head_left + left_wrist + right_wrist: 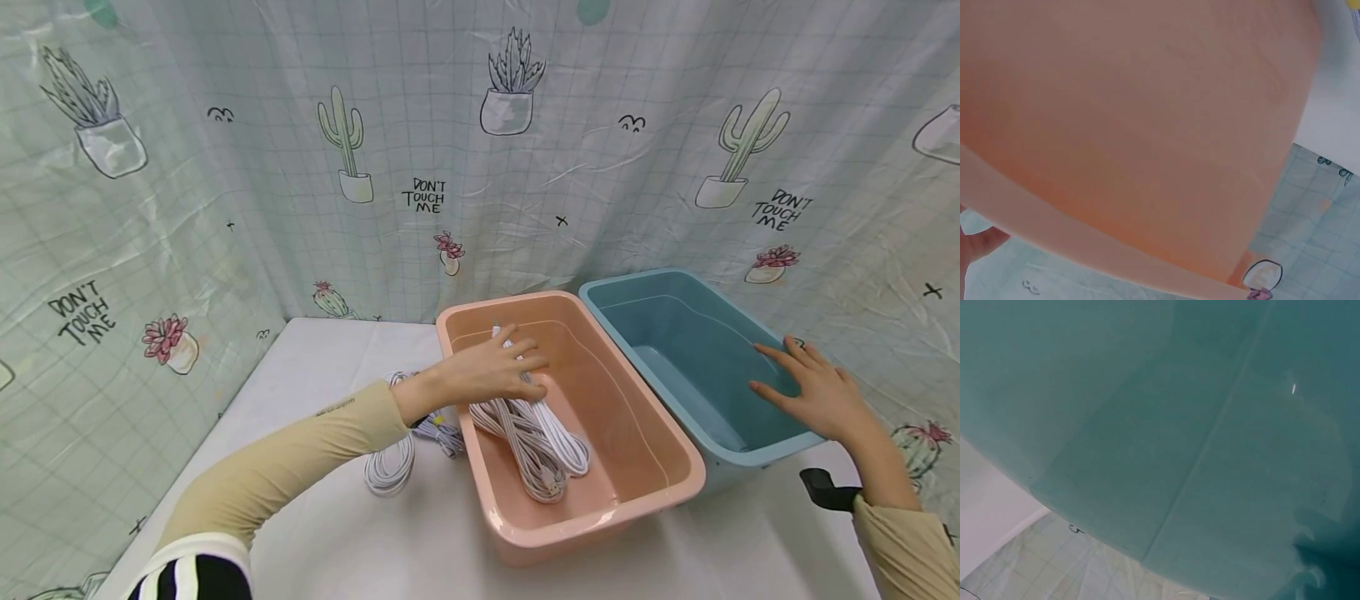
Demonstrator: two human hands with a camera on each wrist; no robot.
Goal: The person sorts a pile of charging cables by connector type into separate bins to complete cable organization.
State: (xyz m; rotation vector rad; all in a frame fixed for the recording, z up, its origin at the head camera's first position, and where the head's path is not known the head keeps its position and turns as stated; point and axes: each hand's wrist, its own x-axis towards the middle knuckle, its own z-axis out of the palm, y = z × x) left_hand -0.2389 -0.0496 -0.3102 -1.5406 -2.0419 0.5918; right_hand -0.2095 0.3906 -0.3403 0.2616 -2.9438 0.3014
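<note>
Reaching over the near wall of the pink tub (660, 492), the left hand (491, 371) hovers palm down with its fingers straight and slightly spread just above the bundle of white and grey cables (536, 433) lying in the tub's bottom; whether the fingertips touch the cables cannot be told. The right hand (813, 392) lies flat, fingers apart, on the far rim of the blue tub (675, 350), which stands touching the pink one on the white table (420, 533). Another coil of cable (390, 467) lies on the table just left of the pink tub. A cactus-print curtain (225, 183) hangs behind.
</note>
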